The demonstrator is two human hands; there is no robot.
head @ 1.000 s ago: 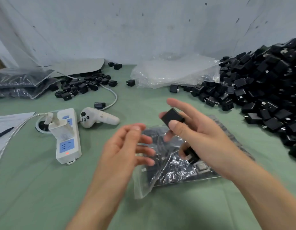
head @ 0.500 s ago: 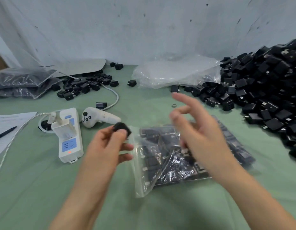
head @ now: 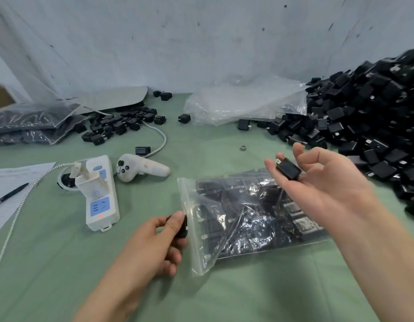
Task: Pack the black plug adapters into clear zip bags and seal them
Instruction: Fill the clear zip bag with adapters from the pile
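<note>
Two hands were over the green table (head: 62, 275). In the lower middle of the frame, the left hand (head: 155, 242) pinched a black adapter (head: 182, 225) between thumb and curled fingers, right at the open left edge of the clear zip bag (head: 247, 219), which lay flat in the centre, packed with adapters. Right of centre, the right hand (head: 324, 182) was turned palm up, fingers relaxed and thumb lifted, with a second adapter (head: 288, 169) resting on its fingers. A heap of loose adapters (head: 375, 117) filled the right edge; a white power strip (head: 101, 194) lay at left.
</note>
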